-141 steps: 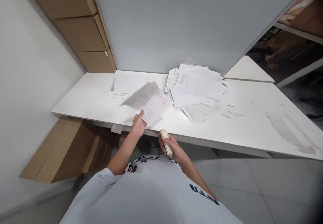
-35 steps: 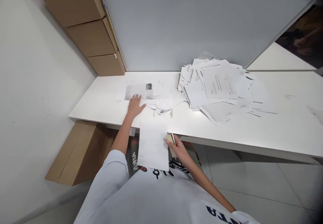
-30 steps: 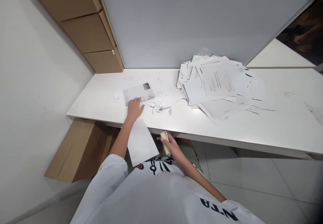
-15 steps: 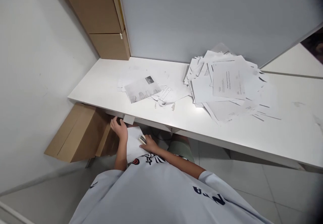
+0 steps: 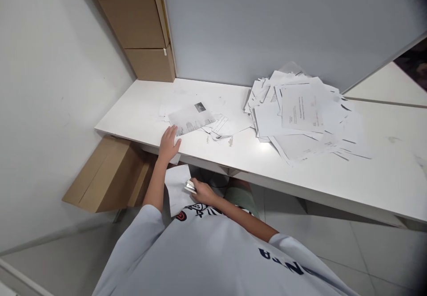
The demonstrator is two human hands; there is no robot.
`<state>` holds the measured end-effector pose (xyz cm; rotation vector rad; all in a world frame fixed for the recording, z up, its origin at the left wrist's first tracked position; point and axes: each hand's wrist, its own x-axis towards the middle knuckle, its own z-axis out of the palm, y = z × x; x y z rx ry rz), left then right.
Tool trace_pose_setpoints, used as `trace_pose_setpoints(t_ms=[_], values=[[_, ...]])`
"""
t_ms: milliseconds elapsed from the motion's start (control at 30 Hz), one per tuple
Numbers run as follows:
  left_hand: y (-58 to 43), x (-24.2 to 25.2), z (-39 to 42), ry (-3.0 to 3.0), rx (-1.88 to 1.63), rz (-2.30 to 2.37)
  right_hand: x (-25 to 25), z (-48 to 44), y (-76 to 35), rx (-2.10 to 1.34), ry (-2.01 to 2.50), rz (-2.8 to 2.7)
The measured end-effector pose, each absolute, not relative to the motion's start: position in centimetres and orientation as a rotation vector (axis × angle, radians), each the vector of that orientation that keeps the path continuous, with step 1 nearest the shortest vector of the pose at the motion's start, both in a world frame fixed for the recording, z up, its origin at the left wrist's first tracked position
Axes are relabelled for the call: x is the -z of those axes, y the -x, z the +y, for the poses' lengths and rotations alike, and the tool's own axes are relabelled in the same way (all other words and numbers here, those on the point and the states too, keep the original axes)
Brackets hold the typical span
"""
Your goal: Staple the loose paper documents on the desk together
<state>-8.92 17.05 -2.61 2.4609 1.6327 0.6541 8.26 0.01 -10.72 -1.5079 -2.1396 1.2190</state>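
As we look down from head view at white bench (image 5: 376,184), left hand (image 5: 169,143) lies open, fingers spread near front edge; printed sheet (image 5: 191,119) sits just beyond fingertips, long axis slanting up to right. Right hand (image 5: 203,192) curls closed on small stapler (image 5: 190,187), below bench edge, above loose white sheet (image 5: 175,184) against our shirt (image 5: 207,251). Left hand nearer printed sheet. Paper heap (image 5: 300,118) lies farther right. Dark logo (image 5: 200,107) on sheet; print too small to read.
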Motion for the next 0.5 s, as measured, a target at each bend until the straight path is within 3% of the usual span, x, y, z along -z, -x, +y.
trace_pose_setpoints(t_ms=[100, 233, 367, 500], values=[[8.8, 2.0, 19.1, -2.537, -0.319, 1.521, 9.8, -0.3, -8.8, -1.113, 1.312, -2.275], [9.5, 1.9, 17.8, -2.507, -0.331, 1.542, 10.0, -0.7, -9.0, -1.065, 1.278, -2.306], [10.4, 3.0, 13.2, -2.317, -0.826, 1.692, 10.6, -0.9, -9.1, -1.048, 1.199, -2.286], [11.2, 7.1, 7.4, -1.532, -1.486, 2.185, 10.5, -1.0, -9.3, -0.991, 1.127, -2.352]])
